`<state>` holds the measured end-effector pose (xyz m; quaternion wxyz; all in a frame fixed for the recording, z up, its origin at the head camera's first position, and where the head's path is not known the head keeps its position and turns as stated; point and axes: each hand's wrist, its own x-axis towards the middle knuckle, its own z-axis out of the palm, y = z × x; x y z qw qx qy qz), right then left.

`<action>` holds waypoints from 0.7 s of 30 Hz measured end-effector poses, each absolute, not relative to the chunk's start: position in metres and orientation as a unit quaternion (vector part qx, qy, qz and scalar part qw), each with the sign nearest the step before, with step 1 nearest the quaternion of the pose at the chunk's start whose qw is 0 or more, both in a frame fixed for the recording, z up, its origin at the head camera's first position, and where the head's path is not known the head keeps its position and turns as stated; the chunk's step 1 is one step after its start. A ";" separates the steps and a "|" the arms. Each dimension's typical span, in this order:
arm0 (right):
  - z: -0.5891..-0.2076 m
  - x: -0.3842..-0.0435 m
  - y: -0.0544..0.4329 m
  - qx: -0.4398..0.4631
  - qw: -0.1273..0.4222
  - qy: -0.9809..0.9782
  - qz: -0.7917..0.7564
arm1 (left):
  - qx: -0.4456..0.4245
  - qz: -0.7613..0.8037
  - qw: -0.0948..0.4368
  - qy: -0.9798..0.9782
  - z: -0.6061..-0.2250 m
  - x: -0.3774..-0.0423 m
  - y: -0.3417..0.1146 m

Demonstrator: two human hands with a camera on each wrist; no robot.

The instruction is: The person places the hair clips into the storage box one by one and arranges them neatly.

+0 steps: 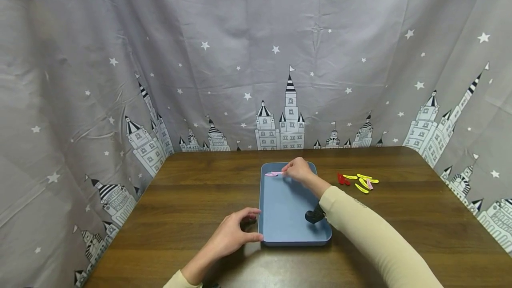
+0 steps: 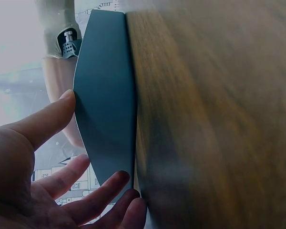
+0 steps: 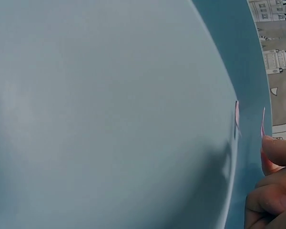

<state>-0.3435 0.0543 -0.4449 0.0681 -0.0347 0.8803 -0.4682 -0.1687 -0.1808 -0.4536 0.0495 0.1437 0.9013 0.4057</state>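
Note:
A blue-grey rectangular tray [image 1: 294, 212] lies on the wooden table. Over its far end, my right hand [image 1: 298, 170] pinches a thin pink hair clip [image 3: 263, 123] between thumb and finger. Another pink hair clip [image 3: 237, 117] lies in the tray by the far wall, just beside the pinched one. My left hand [image 1: 234, 234] is at the tray's near left side, fingers spread and loosely bent. In the left wrist view its thumb [image 2: 62, 107] touches the rim, and the other fingers are against the outer wall [image 2: 107, 95].
Right of the tray, several yellow hair clips [image 1: 362, 188] lie loosely grouped with red clips [image 1: 341, 179] and a pink one [image 1: 370, 184]. A black wrist camera [image 1: 315, 215] hangs below the right sleeve, over the tray. Behind the table [image 1: 200, 181] hangs a grey castle-print curtain [image 1: 224, 57].

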 end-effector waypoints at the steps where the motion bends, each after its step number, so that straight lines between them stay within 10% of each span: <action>1: -0.446 -0.344 0.053 -0.034 0.070 0.880 -0.468 | 0.144 0.405 0.050 0.901 -0.454 -0.169 -0.181; 21: -0.465 -0.340 0.042 -0.037 0.075 0.879 -0.470 | 0.142 0.406 0.052 0.901 -0.454 -0.169 -0.181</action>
